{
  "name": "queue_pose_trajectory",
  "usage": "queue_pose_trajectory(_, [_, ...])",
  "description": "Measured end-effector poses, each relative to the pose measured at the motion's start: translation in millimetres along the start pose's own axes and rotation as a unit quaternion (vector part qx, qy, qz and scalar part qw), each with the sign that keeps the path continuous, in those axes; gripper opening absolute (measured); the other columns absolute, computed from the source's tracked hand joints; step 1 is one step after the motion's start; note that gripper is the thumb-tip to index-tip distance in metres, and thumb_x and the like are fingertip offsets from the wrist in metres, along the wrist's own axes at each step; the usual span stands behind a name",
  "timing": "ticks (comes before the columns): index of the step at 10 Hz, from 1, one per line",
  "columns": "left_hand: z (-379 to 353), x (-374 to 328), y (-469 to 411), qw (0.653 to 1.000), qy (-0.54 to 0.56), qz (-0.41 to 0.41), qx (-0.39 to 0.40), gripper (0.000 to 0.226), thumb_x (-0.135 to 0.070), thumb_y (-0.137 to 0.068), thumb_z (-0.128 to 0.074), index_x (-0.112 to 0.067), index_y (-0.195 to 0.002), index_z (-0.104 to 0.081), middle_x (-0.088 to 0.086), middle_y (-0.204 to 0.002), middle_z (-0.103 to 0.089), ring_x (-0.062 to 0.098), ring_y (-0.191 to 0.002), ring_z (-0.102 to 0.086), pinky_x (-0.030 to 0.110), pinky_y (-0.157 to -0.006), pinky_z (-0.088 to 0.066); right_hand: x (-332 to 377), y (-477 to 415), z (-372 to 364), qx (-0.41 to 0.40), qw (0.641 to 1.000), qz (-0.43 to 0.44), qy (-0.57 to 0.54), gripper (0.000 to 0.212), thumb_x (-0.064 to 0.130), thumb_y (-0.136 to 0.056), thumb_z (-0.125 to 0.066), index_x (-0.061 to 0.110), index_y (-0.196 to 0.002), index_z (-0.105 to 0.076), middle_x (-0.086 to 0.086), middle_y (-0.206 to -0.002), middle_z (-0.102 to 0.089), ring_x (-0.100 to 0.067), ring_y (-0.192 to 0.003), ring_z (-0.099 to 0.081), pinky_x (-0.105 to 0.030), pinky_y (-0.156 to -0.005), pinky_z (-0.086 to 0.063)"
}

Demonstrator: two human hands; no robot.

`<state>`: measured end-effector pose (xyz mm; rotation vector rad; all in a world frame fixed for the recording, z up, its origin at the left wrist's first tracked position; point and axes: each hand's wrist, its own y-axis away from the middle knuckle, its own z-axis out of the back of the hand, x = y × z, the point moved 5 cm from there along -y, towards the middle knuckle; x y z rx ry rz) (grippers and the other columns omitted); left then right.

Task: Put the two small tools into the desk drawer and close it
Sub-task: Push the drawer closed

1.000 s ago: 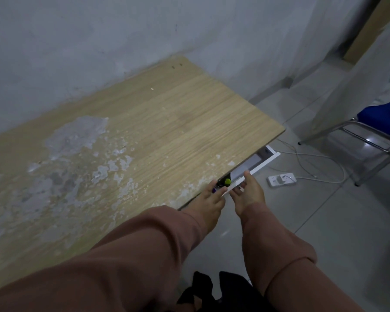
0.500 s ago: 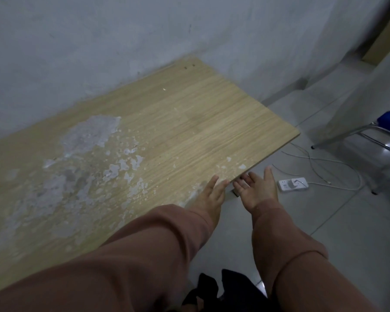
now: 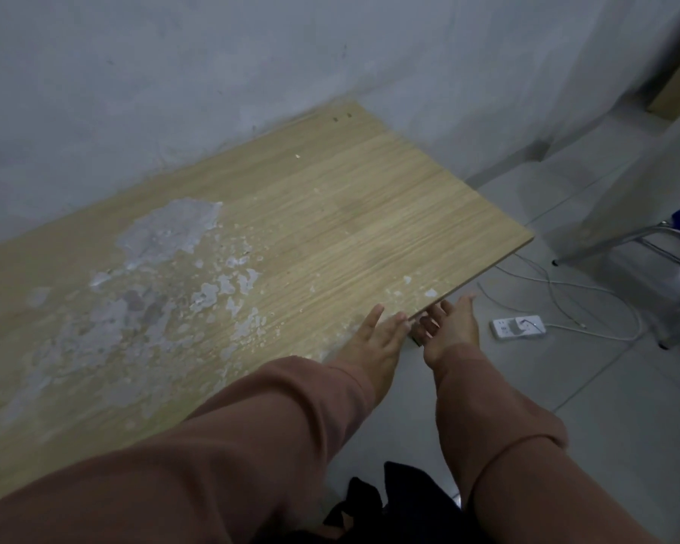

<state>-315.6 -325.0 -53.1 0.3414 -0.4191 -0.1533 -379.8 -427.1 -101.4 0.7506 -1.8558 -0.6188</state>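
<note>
The wooden desk (image 3: 330, 229) has a worn top with pale patches where the finish has peeled. Its drawer is pushed in under the front edge and no white drawer front shows; only a small dark bit is visible between my hands. My left hand (image 3: 373, 339) lies flat on the desk's front edge with its fingers spread. My right hand (image 3: 450, 327) is just below the edge, fingers extended against the underside or drawer front. Neither hand holds anything. The two small tools are out of sight.
A white power strip (image 3: 519, 327) with white cables lies on the grey tiled floor to the right. A metal-framed chair (image 3: 652, 245) with a blue seat stands at the far right. A grey wall runs behind the desk. Dark fabric (image 3: 373, 504) lies near my lap.
One second ago the white drawer stuck out, with a small green-and-black tool at my left fingertips. The drawer has since slid in under the desk, and both hands now rest open at the edge.
</note>
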Motion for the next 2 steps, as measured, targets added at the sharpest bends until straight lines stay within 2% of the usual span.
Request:
queue_pose_trajectory(1, [9.9, 9.9, 0.9, 0.999, 0.025, 0.030, -0.013, 0.061, -0.018, -0.098, -0.026, -0.001, -0.152, -0.004, 0.012, -0.164, 0.000, 0.027, -0.151, 0.008, 0.048, -0.106, 0.024, 0.1, 6.7, -9.6, -0.032, 0.995, 0.050, 0.082, 0.080, 0.070, -0.080, -0.035, 0.013, -0.133, -0.055, -0.003, -0.133, -0.060, -0.024, -0.120, -0.057, -0.041, -0.106, -0.043])
queue_pose_trajectory(2, [21.0, 31.1, 2.6, 0.997, 0.044, 0.065, -0.026, 0.065, -0.019, -0.096, -0.029, -0.002, -0.153, -0.002, 0.011, -0.164, 0.002, 0.026, -0.151, 0.009, 0.049, -0.116, 0.018, 1.1, 6.7, -23.0, -0.032, 0.980, 0.088, 0.175, 0.097, 0.079, -0.062, -0.031, 0.013, -0.128, -0.058, -0.010, -0.135, -0.059, -0.026, -0.123, -0.057, -0.045, -0.111, -0.039])
